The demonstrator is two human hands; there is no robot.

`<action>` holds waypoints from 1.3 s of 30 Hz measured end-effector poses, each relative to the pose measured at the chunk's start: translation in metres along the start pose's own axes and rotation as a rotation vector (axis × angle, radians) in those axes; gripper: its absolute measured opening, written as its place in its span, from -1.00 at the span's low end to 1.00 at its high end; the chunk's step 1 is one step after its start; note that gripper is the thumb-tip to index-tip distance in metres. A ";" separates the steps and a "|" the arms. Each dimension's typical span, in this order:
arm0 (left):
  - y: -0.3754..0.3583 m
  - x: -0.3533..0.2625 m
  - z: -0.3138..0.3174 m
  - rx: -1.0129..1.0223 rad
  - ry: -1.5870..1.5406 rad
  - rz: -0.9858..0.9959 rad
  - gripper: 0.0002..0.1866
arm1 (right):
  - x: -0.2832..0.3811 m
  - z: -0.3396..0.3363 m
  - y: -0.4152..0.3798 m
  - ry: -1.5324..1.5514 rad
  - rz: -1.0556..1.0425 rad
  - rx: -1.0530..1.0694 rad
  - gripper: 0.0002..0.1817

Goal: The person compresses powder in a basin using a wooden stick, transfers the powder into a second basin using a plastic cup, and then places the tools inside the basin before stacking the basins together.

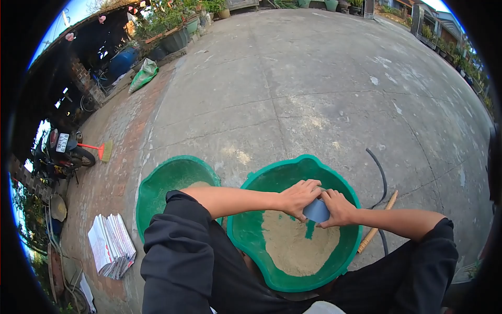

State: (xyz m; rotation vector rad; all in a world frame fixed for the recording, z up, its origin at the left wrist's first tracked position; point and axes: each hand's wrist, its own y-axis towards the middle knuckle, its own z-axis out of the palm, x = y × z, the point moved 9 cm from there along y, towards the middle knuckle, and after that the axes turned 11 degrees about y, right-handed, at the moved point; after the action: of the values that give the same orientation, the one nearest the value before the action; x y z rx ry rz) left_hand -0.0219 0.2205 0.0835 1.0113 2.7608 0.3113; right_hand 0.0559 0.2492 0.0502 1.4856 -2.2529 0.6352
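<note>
My left hand (300, 199) and my right hand (339, 209) meet over the larger green tub (246, 230), with fingers curled around a blue-grey, smooth, rounded object (317, 211). Its exact kind is not clear, since the fingers cover its edges. Below it, pale sandy powder (293, 246) covers much of the tub's floor, with a bare green streak under my hands. To the left stands a second green tub (157, 193), which has a little of the powder showing behind my left forearm.
A wooden stick (377, 222) and a dark hose (383, 172) lie right of the tub. Folded papers or sacks (111, 245) are stacked at left. Farther off are a motorbike (61, 149), a broom (104, 151) and a green-white sack (144, 76). Spilled powder (236, 155) dots the concrete.
</note>
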 end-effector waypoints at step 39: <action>-0.012 0.043 0.054 0.062 -0.209 -0.279 -0.15 | -0.014 0.023 0.001 -0.301 -0.261 0.239 -0.11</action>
State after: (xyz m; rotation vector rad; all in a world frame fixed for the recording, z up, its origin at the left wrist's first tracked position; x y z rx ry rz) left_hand -0.0490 0.2468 0.0244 0.6182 2.6848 0.0738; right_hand 0.0586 0.2476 0.0237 2.0745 -2.1943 0.6532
